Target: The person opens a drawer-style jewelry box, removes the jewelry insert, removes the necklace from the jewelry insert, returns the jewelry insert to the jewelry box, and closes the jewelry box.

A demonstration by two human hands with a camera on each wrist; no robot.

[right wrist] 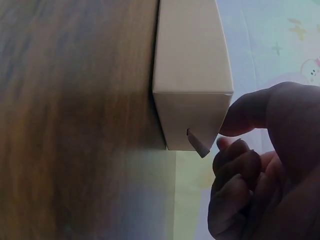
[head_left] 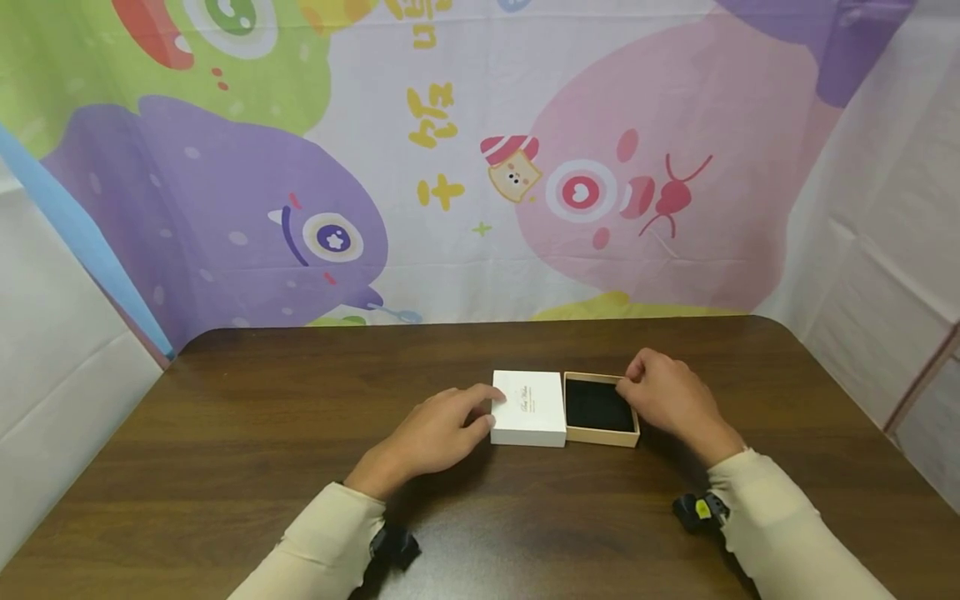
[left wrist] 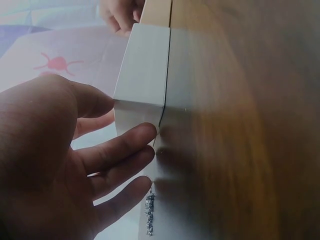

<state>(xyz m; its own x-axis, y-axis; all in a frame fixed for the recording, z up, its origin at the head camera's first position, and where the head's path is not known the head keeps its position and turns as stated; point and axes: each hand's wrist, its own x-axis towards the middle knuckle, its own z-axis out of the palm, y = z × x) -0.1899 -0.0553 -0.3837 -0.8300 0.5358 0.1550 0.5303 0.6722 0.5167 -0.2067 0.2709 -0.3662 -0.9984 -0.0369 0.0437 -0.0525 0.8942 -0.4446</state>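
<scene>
A white box sleeve point(head_left: 527, 408) with printed lettering lies on the table, and a tan box tray point(head_left: 602, 435) extends from its right side. A black pad point(head_left: 597, 404) lines the tray. My left hand point(head_left: 437, 427) touches the sleeve's left end, index finger on top and thumb at the front corner, with its other fingers point(left wrist: 125, 142) fairly straight. My right hand point(head_left: 671, 396) has thumb and finger over the tray's right rim; whether they pinch the pad is hidden. A pull tab point(right wrist: 198, 143) hangs free from the tray's end, beside my right hand's curled fingers point(right wrist: 235, 182).
A brown wooden table point(head_left: 225, 467) bears the box. In the left wrist view a small silvery, chain-like strip point(left wrist: 150, 215) shows past my left fingertips. Behind the table hangs a printed cartoon curtain point(head_left: 465, 267), with white cloth point(head_left: 67, 358) at the sides.
</scene>
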